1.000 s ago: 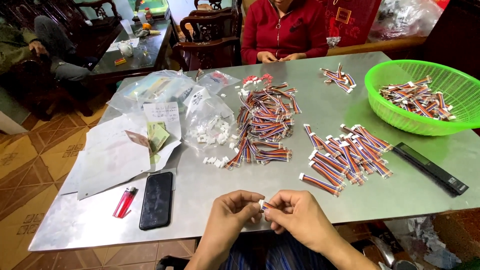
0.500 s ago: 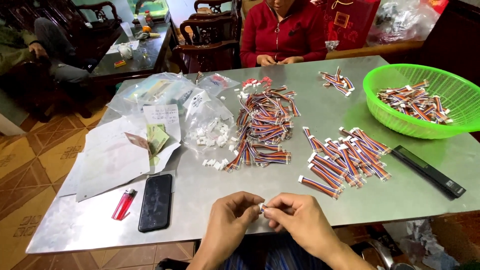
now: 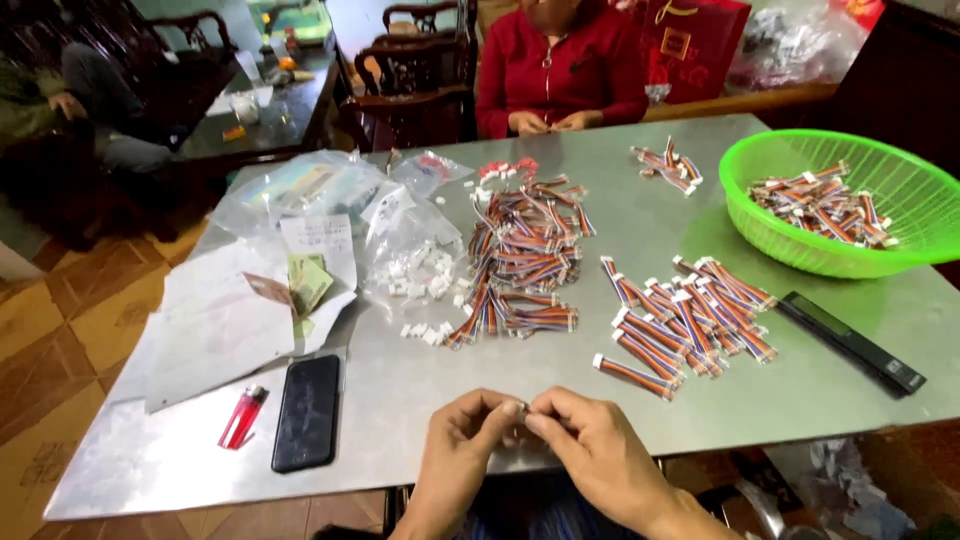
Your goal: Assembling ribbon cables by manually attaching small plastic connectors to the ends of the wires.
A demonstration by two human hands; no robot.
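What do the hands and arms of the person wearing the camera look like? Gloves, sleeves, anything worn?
Both hands, left and right, are bare: no gloves, and no rings, watch or bracelets show. The forearms are uncovered as far as the picture's lower edge, so no sleeves are in view.

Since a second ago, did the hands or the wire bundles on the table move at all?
Hardly anything changed. The left hand and right hand stay pressed together at the table's near edge, pinching a tiny white piece between the fingertips. The wire bundles, green basket, phone and red lighter lie where they were.
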